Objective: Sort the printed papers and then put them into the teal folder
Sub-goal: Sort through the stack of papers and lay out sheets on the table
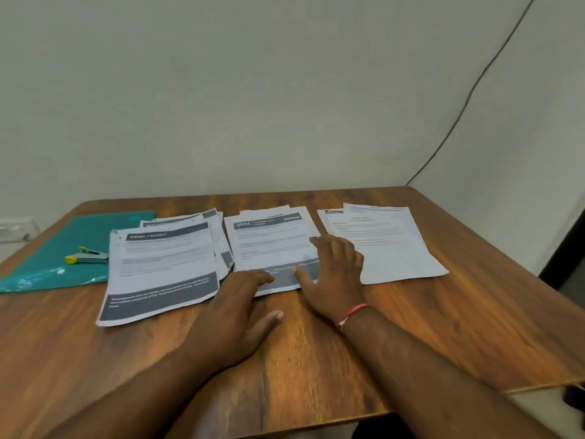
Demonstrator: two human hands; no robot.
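Three piles of printed papers lie side by side on the wooden table (pixel 474 312). The left pile (pixel 164 264) has a dark "DESK / STUDY" header, the middle pile (pixel 269 242) is headed "3634", and the right pile (pixel 395 245) is mostly plain text. My left hand (pixel 234 308) lies flat with straight fingers, its fingertips on the near edge of the middle pile. My right hand (pixel 335 274) rests spread on the right part of the middle pile, a red thread round its wrist. The teal folder (pixel 63 248) lies shut at the far left, partly under the left pile.
A stapler (pixel 87 256) with yellow-green trim sits on the teal folder. A pale wall stands close behind the table, and a black cable (pixel 468 99) runs down it at the right. The table's near right edge drops off beside my right forearm.
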